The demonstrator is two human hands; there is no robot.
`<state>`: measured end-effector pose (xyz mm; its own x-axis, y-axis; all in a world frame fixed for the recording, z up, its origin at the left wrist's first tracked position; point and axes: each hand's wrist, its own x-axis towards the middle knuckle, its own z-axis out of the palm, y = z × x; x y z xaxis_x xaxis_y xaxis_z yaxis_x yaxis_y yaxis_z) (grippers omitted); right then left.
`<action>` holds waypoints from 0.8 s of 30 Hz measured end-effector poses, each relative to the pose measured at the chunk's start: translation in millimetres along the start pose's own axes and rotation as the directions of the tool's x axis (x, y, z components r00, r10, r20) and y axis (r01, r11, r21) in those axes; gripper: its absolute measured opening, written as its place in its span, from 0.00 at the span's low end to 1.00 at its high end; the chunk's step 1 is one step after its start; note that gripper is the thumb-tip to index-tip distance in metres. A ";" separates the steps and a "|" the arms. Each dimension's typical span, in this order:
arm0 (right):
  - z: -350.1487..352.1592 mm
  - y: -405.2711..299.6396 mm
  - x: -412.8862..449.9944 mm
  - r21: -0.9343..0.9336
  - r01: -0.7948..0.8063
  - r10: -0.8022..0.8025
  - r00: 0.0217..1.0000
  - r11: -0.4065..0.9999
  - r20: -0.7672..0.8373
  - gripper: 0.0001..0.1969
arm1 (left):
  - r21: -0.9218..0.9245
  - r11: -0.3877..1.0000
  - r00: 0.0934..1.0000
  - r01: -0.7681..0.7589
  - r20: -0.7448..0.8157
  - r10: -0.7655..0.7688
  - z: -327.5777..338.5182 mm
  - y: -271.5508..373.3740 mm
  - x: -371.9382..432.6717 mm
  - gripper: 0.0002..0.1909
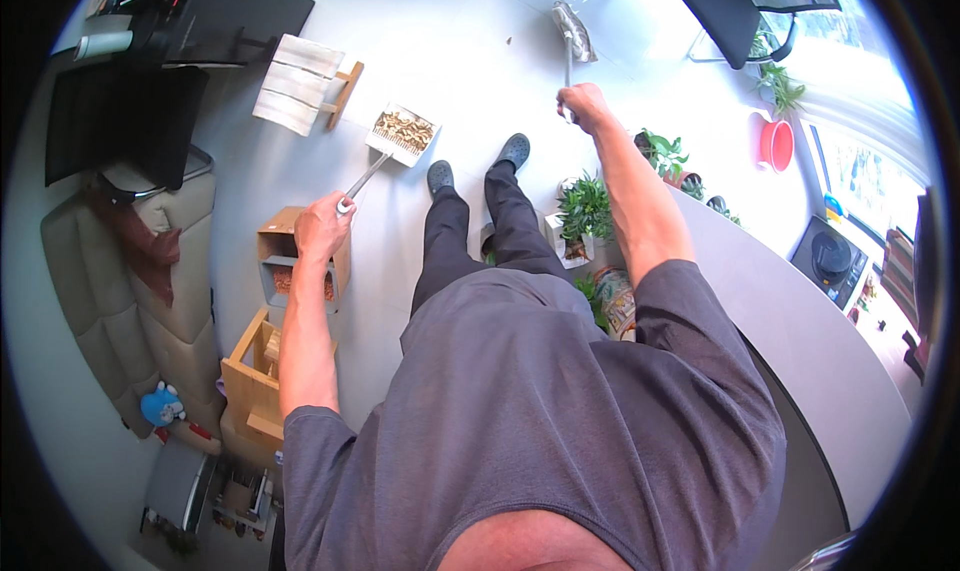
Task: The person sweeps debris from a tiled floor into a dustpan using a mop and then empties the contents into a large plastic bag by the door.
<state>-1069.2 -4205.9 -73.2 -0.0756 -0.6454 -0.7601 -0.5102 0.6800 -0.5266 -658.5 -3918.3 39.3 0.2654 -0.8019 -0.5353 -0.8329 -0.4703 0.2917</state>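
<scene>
My left hand is closed around the metal handle of a white dustpan, which rests on the pale floor ahead and left of my feet. Many small brown and tan pieces, perhaps dry leaves or shells, lie in the pan. My right hand grips the long handle of a broom; its grey-white head touches the floor at the top of the view, well apart from the pan. One small brown bit lies on the floor between them.
At left stand a slatted wooden stool, a cardboard box, a wooden stand and a beige sofa. Potted plants are close by my right leg. A grey curved table and a black chair stand at right.
</scene>
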 end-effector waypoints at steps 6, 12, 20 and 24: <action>118.7 4.3 -41.5 -0.566 0.253 -0.130 0.960 0.785 0.249 0.14 | 0.013 0.997 0.997 0.072 0.017 -0.073 11.4 -6.8 6.3 0.08; 151.7 43.8 -131.2 -0.698 0.526 -0.041 0.811 0.485 0.583 0.18 | -0.002 0.999 0.999 0.039 0.004 -0.039 5.8 -5.3 27.1 0.08; 35.9 3.1 -221.4 -0.359 0.290 -0.030 0.813 0.887 0.582 0.26 | -0.041 0.999 0.999 0.037 -0.001 -0.037 12.3 -21.8 6.6 0.08; -15.7 7.6 -243.1 -0.309 0.224 -0.047 0.871 0.924 0.490 0.28 | -0.071 0.997 0.999 0.003 -0.037 -0.006 19.1 -37.0 -11.1 0.08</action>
<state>-1068.2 -4049.4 113.5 0.3777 -0.4238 -0.8233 -0.7535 0.3761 -0.5393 -639.9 -3884.9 19.3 0.2878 -0.8123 -0.5073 -0.7956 -0.4976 0.3454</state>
